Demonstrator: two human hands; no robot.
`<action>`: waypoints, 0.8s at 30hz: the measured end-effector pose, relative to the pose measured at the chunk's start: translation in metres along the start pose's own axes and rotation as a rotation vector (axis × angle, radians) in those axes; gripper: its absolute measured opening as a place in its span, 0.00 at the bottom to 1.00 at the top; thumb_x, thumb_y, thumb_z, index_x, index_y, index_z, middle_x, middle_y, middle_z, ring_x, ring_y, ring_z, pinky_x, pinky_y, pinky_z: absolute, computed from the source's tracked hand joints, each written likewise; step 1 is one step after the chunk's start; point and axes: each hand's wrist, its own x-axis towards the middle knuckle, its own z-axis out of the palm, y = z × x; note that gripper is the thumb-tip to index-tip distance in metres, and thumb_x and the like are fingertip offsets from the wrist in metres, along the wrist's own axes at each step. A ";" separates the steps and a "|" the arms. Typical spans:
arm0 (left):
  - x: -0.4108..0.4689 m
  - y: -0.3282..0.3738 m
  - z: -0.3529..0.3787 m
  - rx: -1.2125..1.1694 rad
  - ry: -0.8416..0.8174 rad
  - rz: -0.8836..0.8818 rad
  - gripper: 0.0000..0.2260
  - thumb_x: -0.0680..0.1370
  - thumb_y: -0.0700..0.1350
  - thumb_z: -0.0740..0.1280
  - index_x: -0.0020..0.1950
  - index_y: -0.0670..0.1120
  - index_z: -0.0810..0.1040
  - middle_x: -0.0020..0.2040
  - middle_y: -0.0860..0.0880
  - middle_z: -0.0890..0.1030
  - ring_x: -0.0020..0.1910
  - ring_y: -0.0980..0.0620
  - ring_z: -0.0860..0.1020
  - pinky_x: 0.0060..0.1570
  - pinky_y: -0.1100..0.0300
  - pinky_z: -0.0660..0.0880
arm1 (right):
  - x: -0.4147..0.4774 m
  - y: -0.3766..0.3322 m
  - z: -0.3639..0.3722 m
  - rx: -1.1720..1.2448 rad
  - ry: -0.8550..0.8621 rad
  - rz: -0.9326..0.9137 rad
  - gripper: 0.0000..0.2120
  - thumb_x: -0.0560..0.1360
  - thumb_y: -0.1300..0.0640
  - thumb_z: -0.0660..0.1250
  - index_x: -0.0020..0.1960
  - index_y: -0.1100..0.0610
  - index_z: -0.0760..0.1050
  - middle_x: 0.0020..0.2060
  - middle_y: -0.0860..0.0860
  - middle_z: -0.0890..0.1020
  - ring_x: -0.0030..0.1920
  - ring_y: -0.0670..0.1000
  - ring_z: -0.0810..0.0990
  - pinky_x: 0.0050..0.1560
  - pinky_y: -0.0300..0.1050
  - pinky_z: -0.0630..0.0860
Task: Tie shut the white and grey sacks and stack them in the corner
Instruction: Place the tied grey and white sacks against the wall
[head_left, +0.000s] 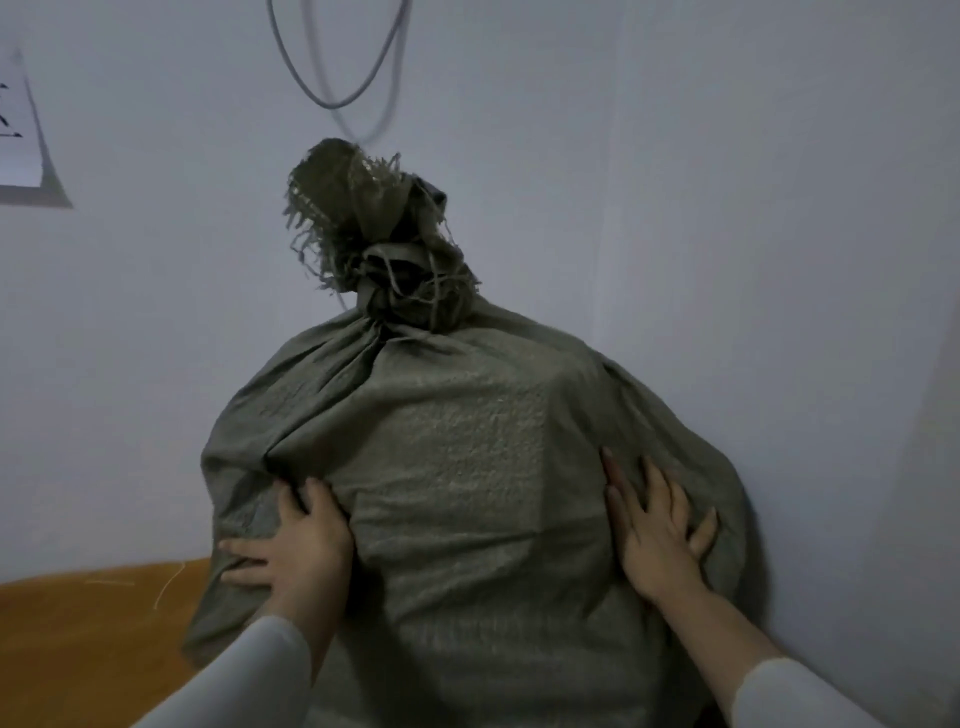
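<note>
Left hand (293, 545) and right hand (660, 538) press grey sack (467, 441), fingers (657, 488) apart; push evenly so it seats against the wall (779, 208).

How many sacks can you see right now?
1: the grey sack, tied shut, standing in the corner. Others may be hidden behind it or out of view.

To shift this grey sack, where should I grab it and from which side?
Probably the bunched neck of the grey sack, just below the knot, reached from the front and above: it is the only narrow part, the body bulges taut, and the walls close off the back and right.
</note>
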 end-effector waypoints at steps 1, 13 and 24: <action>0.005 -0.001 0.002 -0.001 0.009 -0.003 0.25 0.77 0.66 0.47 0.73 0.65 0.51 0.77 0.42 0.37 0.74 0.35 0.37 0.69 0.34 0.41 | 0.003 0.000 -0.001 0.018 -0.032 0.013 0.19 0.78 0.38 0.38 0.67 0.26 0.39 0.76 0.45 0.45 0.76 0.51 0.42 0.70 0.62 0.32; -0.013 -0.002 0.001 0.130 -0.137 0.273 0.34 0.71 0.73 0.39 0.75 0.62 0.46 0.78 0.49 0.44 0.75 0.40 0.36 0.67 0.35 0.32 | -0.059 -0.166 -0.034 -0.276 0.746 -0.852 0.22 0.73 0.40 0.58 0.65 0.44 0.72 0.71 0.53 0.68 0.72 0.58 0.61 0.70 0.64 0.48; -0.026 0.018 0.023 0.302 -0.216 0.254 0.31 0.73 0.72 0.42 0.74 0.64 0.43 0.77 0.43 0.36 0.75 0.45 0.34 0.64 0.26 0.38 | -0.019 -0.127 0.009 -0.716 0.689 -0.749 0.28 0.74 0.37 0.55 0.73 0.40 0.58 0.74 0.54 0.52 0.74 0.57 0.40 0.70 0.66 0.32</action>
